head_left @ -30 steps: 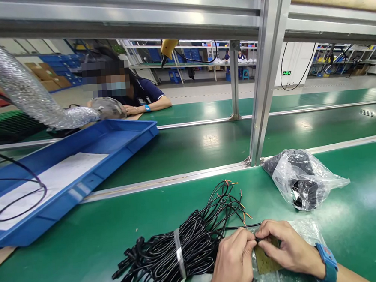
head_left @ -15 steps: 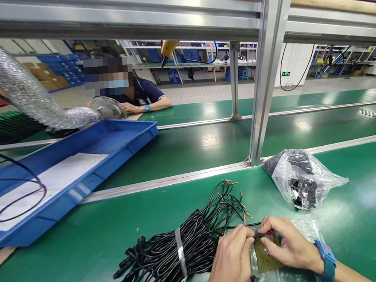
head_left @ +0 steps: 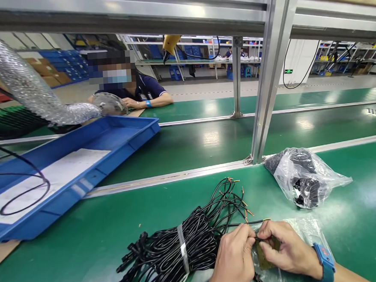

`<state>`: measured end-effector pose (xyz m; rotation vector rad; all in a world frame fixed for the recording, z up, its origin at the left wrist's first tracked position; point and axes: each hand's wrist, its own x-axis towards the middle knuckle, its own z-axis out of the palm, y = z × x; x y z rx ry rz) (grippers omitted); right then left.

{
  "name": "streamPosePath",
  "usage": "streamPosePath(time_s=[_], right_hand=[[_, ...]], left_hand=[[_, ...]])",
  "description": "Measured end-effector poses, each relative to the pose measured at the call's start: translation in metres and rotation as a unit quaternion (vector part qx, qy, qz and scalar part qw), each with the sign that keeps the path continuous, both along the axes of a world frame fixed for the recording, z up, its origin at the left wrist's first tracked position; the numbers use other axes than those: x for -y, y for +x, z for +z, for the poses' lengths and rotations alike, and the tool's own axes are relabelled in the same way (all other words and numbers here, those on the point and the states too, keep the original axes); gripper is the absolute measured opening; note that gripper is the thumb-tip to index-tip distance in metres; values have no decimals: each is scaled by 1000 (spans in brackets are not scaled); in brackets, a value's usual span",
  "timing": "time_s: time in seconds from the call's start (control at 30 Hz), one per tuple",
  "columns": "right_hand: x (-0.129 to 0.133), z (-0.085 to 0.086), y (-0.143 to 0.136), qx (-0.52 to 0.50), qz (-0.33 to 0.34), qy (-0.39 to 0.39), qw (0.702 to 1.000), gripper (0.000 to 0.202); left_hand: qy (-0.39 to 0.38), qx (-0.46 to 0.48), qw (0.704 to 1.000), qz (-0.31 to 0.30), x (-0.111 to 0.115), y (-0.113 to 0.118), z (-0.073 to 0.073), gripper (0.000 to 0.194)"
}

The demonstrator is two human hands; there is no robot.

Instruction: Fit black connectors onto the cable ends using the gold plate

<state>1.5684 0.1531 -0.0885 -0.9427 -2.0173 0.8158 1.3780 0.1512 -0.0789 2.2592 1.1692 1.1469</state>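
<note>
My left hand (head_left: 232, 258) and my right hand (head_left: 287, 248) meet at the lower right of centre, fingertips pinched on a short stretch of thin black cable (head_left: 256, 238) between them. Most of that cable is hidden by the fingers. A blue wrist strap (head_left: 325, 258) circles my right wrist. Beneath my right hand lies an olive-brown square piece (head_left: 264, 258) on clear plastic (head_left: 312, 231). Left of my hands rests a bundle of black cables (head_left: 182, 248), banded with a clear strip, with connectors at the near left end and stripped coloured wire ends at the far end.
A clear bag of black parts (head_left: 306, 178) sits beyond my right hand. At left stands a long blue tray (head_left: 112, 163) with white paper inside. A metal post (head_left: 269, 79) rises from the bench. Across it a masked person (head_left: 149, 90) leans near a silver duct (head_left: 32, 83).
My hands stay together, with the right fingers shifted slightly and closed more over the cable. The red wire seen there is now hidden. A yellowish wire end shows behind them. The view moved slightly.
</note>
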Motion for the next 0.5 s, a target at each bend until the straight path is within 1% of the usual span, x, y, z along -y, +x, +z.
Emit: streamPosePath(time_s=[0.1,0.2,0.3,0.4,0.5], right_hand=[[0,-2,-2,6,-4,8,1000,7],[0,-3,-6,1,-1,10,1000,7],[-1,-1,-8,4,-7,4,1000,8],[-4,5,-7,2,-14,-28,999,5],[-6,10,-4,-1,-23,-53,998,4]], left_hand=[[0,-1,1000,0,0,0,-1,23],[-5,-3,1000,3,0,1,-7,23],[-12,-3,1000,5,0,1,-10,24],[-23,2,1000,-9,0,0,-7,24],[-26,-12,999,-28,1,-4,-2,18]])
